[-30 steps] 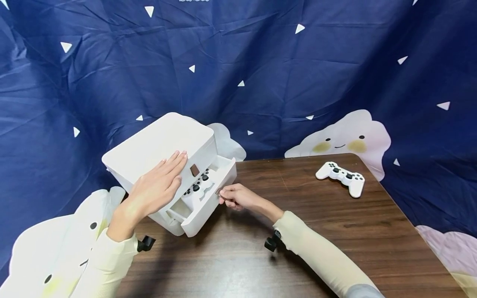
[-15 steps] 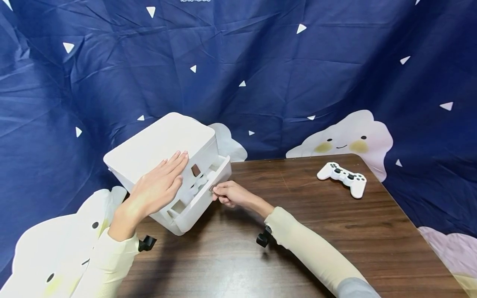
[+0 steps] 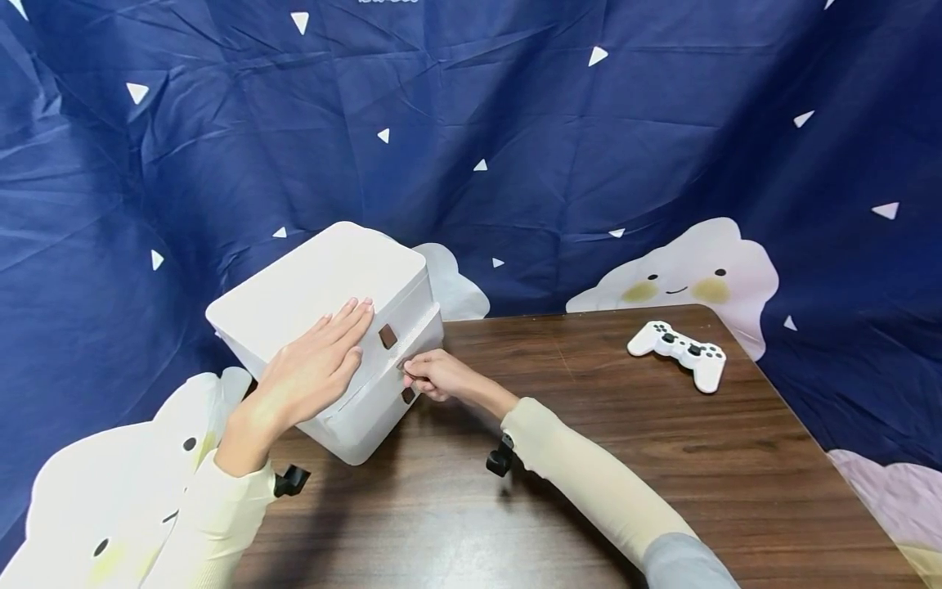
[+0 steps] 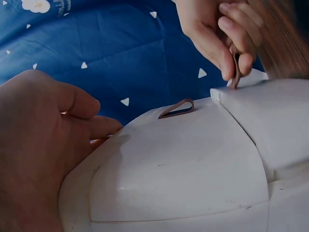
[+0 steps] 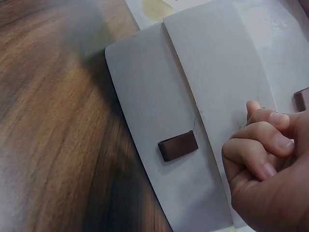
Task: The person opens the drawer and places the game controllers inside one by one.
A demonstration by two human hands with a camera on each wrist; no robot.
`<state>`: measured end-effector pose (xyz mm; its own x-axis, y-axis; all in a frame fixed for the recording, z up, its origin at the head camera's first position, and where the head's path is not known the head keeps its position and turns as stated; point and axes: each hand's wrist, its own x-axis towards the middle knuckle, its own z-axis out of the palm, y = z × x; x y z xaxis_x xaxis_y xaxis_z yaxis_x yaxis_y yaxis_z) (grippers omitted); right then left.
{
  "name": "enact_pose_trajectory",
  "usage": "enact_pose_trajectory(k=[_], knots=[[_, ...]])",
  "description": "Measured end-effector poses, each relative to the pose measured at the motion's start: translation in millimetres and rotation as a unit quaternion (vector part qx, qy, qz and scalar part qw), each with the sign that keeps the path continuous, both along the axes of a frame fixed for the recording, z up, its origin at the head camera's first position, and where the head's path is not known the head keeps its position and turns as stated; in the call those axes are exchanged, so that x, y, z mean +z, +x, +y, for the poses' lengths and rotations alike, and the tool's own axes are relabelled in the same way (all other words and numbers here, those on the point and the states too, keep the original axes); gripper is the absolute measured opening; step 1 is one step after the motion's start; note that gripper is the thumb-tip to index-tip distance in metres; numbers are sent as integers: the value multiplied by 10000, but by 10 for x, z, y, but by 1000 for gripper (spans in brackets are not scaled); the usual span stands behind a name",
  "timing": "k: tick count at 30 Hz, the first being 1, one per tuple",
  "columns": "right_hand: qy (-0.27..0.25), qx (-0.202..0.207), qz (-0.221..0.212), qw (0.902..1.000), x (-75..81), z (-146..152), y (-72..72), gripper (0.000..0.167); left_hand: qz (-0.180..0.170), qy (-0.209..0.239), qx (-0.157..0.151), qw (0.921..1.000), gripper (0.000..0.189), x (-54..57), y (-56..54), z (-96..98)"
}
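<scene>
A small white drawer cabinet (image 3: 324, 282) stands at an angle on the table's left side. My left hand (image 3: 312, 364) lies flat on its top, fingers straight. The right hand (image 3: 447, 376) pinches the brown loop pull (image 4: 236, 70) of the middle drawer (image 5: 212, 53). That drawer's front stands slightly proud of the drawer below, and its inside is hidden. An upper brown pull (image 3: 388, 336) shows above the right hand. The lowest drawer's brown pull (image 5: 178, 146) sits just below it.
A white game controller (image 3: 677, 353) lies at the right rear of the brown wooden table (image 3: 589, 425). Behind hangs a dark blue cloth (image 3: 515, 147) with white triangles and smiling clouds. Black wrist cameras sit under both sleeves.
My right hand has pushed the middle drawer leftward into the cabinet, from well out to almost flush. A white controller inside it has gone from sight. The left hand stays on top.
</scene>
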<state>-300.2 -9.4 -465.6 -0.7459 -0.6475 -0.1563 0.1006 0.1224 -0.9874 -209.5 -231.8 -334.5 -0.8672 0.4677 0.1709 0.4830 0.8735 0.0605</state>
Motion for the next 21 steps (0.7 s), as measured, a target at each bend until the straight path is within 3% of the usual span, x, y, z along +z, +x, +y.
enact_pose_trajectory(k=[12,21], knots=[[17,-103,-221,9997,-47,-186,-61,30,37,-34,3,10000,58,-16,10,-4],[94,-166,-80,9998,-49,-161,-66,30,98,-67,-61,9999,58,-9,-3,4]])
